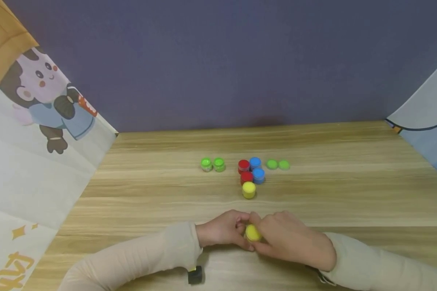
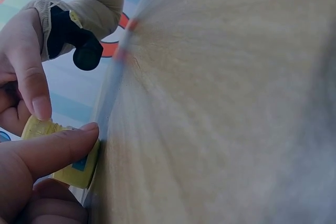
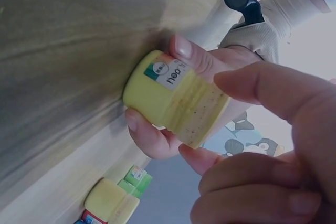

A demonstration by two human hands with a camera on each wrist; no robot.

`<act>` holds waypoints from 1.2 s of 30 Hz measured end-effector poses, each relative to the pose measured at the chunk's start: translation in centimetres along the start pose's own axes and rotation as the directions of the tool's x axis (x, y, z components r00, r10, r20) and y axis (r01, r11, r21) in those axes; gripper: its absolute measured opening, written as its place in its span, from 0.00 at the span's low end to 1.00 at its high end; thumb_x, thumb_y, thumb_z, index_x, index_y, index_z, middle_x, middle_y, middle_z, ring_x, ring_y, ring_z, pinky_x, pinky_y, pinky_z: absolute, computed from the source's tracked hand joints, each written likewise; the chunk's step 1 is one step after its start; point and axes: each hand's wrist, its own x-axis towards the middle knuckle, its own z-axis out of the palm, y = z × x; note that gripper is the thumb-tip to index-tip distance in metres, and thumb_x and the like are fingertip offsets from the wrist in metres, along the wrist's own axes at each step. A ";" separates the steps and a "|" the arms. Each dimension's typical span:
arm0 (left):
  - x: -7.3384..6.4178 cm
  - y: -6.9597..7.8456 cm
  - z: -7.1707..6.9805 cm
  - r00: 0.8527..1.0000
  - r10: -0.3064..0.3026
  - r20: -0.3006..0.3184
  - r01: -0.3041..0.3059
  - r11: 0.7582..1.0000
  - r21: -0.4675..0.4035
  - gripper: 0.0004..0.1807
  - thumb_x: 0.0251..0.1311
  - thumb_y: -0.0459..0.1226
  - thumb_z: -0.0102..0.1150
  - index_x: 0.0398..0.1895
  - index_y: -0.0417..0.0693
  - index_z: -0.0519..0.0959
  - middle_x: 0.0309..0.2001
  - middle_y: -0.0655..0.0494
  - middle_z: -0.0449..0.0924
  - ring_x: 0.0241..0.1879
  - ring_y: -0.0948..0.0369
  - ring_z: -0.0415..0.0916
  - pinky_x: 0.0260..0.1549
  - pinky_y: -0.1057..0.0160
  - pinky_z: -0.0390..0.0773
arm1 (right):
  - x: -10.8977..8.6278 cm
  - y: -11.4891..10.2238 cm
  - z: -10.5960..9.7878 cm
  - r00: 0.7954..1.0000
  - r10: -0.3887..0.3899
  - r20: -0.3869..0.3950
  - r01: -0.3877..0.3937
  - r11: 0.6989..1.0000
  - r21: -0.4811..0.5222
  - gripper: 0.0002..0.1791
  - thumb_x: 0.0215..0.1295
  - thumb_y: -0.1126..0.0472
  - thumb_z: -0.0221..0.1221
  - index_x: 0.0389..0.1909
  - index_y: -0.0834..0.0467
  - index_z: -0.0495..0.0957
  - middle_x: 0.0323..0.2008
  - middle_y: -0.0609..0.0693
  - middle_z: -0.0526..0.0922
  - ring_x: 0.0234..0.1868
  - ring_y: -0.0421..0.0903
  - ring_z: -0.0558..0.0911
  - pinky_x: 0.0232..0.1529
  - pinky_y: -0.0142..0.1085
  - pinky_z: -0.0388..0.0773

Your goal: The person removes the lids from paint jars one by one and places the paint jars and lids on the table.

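Note:
A small yellow paint jar (image 1: 253,233) with a deli label stands near the front of the table between both hands. My left hand (image 1: 223,229) grips its body, thumb on one side and fingers on the other. At the top, the thumb and index finger of my right hand (image 1: 287,238) pinch the pale yellow lid (image 3: 202,114). Ridges show between lid and body in the right wrist view. Just beyond the hands is a second yellow jar (image 1: 249,190) with its lid on.
Behind the second yellow jar cluster two red jars (image 1: 243,166) and two blue jars (image 1: 258,175). Two green jars (image 1: 219,164) without lids stand to their left. Two green lids (image 1: 272,164) lie to the right. A dark panel (image 1: 240,64) borders the table's back.

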 end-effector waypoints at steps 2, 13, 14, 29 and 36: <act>0.0 0.0 0.0 1.000 0.004 0.000 -0.004 1.000 0.007 0.25 0.41 0.26 0.71 0.47 0.51 0.80 0.12 0.60 0.62 0.13 0.67 0.56 0.16 0.72 0.57 | -0.1 0.0 -0.1 1.000 -0.004 -0.007 0.004 1.000 -0.006 0.15 0.57 0.50 0.63 0.36 0.53 0.70 0.13 0.37 0.62 0.12 0.33 0.60 0.13 0.27 0.59; 0.3 -0.1 0.1 1.000 0.025 0.002 -0.025 1.000 -0.017 0.23 0.41 0.25 0.70 0.45 0.49 0.81 0.11 0.61 0.61 0.12 0.68 0.56 0.15 0.72 0.57 | -0.3 0.3 -0.3 0.999 -0.013 -0.033 0.012 1.000 -0.020 0.15 0.56 0.51 0.64 0.34 0.52 0.69 0.12 0.37 0.61 0.12 0.33 0.59 0.12 0.27 0.58; 0.3 -0.1 0.1 1.000 0.023 0.004 -0.023 0.999 -0.024 0.23 0.41 0.25 0.70 0.45 0.49 0.80 0.11 0.61 0.62 0.12 0.68 0.56 0.15 0.72 0.57 | -0.3 0.4 -0.3 0.999 -0.012 -0.038 0.011 1.000 -0.026 0.15 0.55 0.51 0.64 0.34 0.52 0.68 0.12 0.37 0.61 0.12 0.33 0.59 0.12 0.27 0.58; -0.1 0.2 -0.4 1.000 0.006 -0.030 -0.009 0.997 -0.078 0.21 0.41 0.25 0.70 0.41 0.47 0.80 0.12 0.60 0.62 0.13 0.67 0.56 0.17 0.72 0.61 | -0.4 1.0 -1.1 0.999 0.010 -0.053 -0.010 1.000 -0.002 0.14 0.56 0.53 0.64 0.30 0.53 0.68 0.13 0.38 0.62 0.12 0.33 0.59 0.12 0.26 0.59; -0.4 0.3 -1.3 0.997 -0.009 -0.073 0.003 0.998 -0.069 0.21 0.41 0.26 0.71 0.42 0.47 0.80 0.14 0.60 0.63 0.15 0.66 0.57 0.24 0.72 0.67 | -0.4 1.3 -1.4 0.998 0.030 -0.061 -0.032 0.999 -0.018 0.14 0.55 0.53 0.64 0.31 0.54 0.68 0.12 0.38 0.62 0.12 0.33 0.60 0.12 0.26 0.59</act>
